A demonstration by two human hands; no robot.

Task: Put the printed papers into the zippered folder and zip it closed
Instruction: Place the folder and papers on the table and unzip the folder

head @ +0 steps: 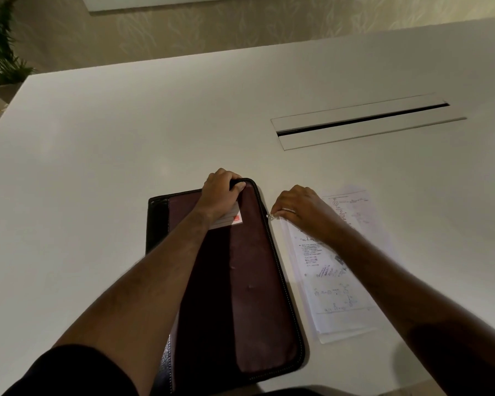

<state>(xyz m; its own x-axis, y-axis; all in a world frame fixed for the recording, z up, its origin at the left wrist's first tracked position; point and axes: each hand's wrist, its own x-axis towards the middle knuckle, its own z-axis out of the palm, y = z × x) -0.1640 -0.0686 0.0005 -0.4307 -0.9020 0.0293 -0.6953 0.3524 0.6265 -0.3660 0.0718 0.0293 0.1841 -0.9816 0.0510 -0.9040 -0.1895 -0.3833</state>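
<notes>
A dark maroon zippered folder (pixel 249 295) with black trim lies flat on the white table (pixel 126 138), a white label with a red mark on its cover. My left hand (pixel 222 192) grips the folder's far right corner, fingers curled over the edge. My right hand (pixel 297 208) pinches the small metal zipper pull (pixel 268 216) on the folder's right edge, near the far end. The printed papers (pixel 335 278), with diagrams and handwritten marks, lie on the table just right of the folder, partly under my right forearm.
A long cable slot with a flap (pixel 363 121) is set into the table at the far right. A potted plant (pixel 0 52) stands beyond the table's far left corner. The table's near edge runs just below the folder.
</notes>
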